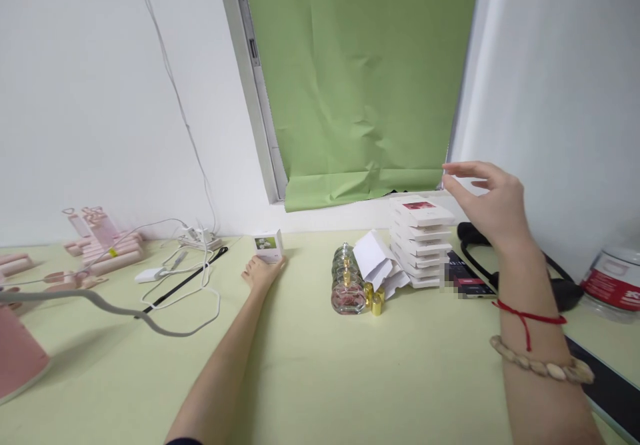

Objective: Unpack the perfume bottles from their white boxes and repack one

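My left hand [263,274] is closed round the lower part of a small white box [270,244] with a green and white flower picture, which stands upright on the table. My right hand [493,198] is raised in the air with thumb and fingers apart, nothing between them. Below and left of it is a stack of flat white boxes [420,248], the top one bearing a red picture. Between my hands stands a row of glass perfume bottles [349,298], one behind another. Several gold caps [376,305] and folded white papers [373,258] lie beside them.
White cables and a power strip [199,237] lie at the left, near pink stands [103,232] and a pink object [20,355]. A phone [467,275], black headphones [560,285], a clear jar with a red label [613,278] and a dark tablet-like slab [607,378] are at the right.
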`<action>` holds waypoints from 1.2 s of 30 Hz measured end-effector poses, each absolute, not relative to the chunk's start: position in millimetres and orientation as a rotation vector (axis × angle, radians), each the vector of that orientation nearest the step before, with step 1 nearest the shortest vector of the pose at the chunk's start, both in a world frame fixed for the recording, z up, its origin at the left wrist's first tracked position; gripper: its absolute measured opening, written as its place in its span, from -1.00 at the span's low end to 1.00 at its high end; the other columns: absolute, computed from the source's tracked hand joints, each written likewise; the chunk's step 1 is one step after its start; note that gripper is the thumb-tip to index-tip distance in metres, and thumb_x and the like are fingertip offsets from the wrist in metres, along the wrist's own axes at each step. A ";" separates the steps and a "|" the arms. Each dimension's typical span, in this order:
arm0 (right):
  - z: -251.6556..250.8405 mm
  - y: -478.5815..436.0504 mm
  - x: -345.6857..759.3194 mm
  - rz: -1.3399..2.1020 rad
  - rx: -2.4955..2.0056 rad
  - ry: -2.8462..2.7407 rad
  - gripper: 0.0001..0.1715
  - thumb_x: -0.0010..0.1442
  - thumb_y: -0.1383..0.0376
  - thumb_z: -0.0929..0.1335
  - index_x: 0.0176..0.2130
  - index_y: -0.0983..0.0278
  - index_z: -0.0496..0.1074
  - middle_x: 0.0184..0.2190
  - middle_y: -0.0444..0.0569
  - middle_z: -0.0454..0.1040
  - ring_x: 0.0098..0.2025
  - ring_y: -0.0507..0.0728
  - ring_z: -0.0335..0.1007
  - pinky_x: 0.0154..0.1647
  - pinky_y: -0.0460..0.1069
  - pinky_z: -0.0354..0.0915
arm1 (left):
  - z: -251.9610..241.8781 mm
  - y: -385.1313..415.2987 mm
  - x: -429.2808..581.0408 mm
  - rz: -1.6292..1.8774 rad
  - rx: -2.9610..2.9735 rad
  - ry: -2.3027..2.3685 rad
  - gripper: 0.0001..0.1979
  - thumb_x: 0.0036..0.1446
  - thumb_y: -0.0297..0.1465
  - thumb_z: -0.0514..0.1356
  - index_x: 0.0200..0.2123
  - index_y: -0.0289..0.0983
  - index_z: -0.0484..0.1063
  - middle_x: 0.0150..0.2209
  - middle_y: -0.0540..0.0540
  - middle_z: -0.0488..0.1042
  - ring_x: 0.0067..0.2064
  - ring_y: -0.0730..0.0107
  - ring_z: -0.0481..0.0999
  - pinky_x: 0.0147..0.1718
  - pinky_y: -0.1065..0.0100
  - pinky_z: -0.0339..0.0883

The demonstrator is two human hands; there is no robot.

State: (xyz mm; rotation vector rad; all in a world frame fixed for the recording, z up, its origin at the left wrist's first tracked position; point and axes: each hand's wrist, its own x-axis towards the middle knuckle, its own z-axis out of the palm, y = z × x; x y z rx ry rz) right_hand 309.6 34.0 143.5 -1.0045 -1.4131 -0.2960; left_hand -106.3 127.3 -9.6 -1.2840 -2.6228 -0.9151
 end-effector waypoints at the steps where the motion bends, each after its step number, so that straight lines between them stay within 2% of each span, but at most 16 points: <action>1: 143.7 34.2 309.2 -0.297 -1.002 -1.413 -0.79 0.06 0.22 0.28 -0.26 0.18 0.42 -0.25 -0.05 0.47 -0.20 0.13 0.39 -0.19 0.08 0.30 | -9.6 127.6 -105.9 -0.912 -1.278 -2.619 -0.22 -0.23 0.00 0.11 -0.04 -0.48 0.13 0.01 -0.44 0.24 0.09 -0.08 0.15 -0.02 0.05 0.00; 10: 150.2 21.4 296.6 -0.321 -0.951 -1.456 -0.81 0.10 0.23 0.26 -0.28 0.13 0.43 -0.26 -0.08 0.46 -0.17 0.12 0.36 -0.12 0.08 0.26 | -11.2 113.4 -100.7 -0.813 -1.458 -2.538 -0.27 -0.24 0.00 0.11 -0.09 -0.43 0.16 -0.03 -0.38 0.29 0.08 0.00 0.17 -0.01 0.12 0.02; 17: 153.0 11.7 274.1 -0.247 -0.908 -1.540 -0.86 0.08 0.24 0.28 -0.38 0.14 0.45 -0.34 -0.10 0.47 -0.24 0.12 0.38 -0.16 0.06 0.29 | -17.6 81.6 -78.1 -0.702 -1.699 -2.388 -0.35 -0.22 0.02 0.07 -0.17 -0.37 0.15 -0.09 -0.32 0.30 0.06 0.01 0.20 -0.03 0.16 0.04; 21: 151.1 6.3 259.4 -0.146 -0.912 -1.633 -0.83 0.07 0.23 0.28 -0.39 0.17 0.46 -0.34 -0.08 0.48 -0.27 0.12 0.39 -0.32 0.01 0.32 | -19.4 58.4 -64.7 -0.733 -1.783 -2.333 -0.30 -0.26 0.07 0.07 -0.17 -0.35 0.13 -0.13 -0.27 0.29 0.02 0.02 0.23 -0.05 0.17 0.08; 25: 146.6 3.2 245.1 -0.086 -0.910 -1.743 -0.84 0.05 0.25 0.29 -0.40 0.20 0.46 -0.35 -0.10 0.49 -0.28 0.11 0.39 -0.25 0.01 0.29 | -20.4 39.2 -55.7 -0.778 -1.911 -2.202 -0.26 -0.26 0.06 0.09 -0.11 -0.37 0.11 -0.13 -0.26 0.28 0.01 0.03 0.26 -0.03 0.17 0.07; 30: 141.1 1.9 228.1 -0.053 -0.918 -1.904 -0.84 0.04 0.28 0.28 -0.44 0.19 0.46 -0.37 -0.11 0.50 -0.29 0.12 0.39 -0.17 0.05 0.22 | -22.8 31.2 -52.4 -0.951 -2.023 -1.930 -0.14 -0.21 -0.06 0.15 0.08 -0.38 -0.09 0.03 -0.32 0.20 0.10 0.09 0.20 0.10 0.18 -0.07; 33: 137.9 1.9 220.0 -0.062 -0.898 -1.999 -0.83 0.05 0.29 0.27 -0.46 0.19 0.46 -0.37 -0.12 0.51 -0.27 0.12 0.38 -0.15 0.04 0.19 | -21.7 31.8 -52.7 -1.093 -2.072 -1.882 -0.10 -0.15 -0.08 0.15 0.14 -0.36 -0.24 0.00 -0.29 0.27 0.08 0.16 0.24 0.07 0.18 -0.02; 36: 135.2 0.9 214.4 -0.059 -0.908 -2.069 -0.83 0.05 0.29 0.27 -0.45 0.19 0.46 -0.38 -0.13 0.51 -0.28 0.10 0.38 -0.13 0.04 0.15 | -19.2 32.0 -52.8 -1.153 -2.100 -1.868 -0.10 -0.14 -0.09 0.16 0.14 -0.34 -0.25 -0.07 -0.26 0.34 0.04 0.16 0.30 0.03 0.16 0.02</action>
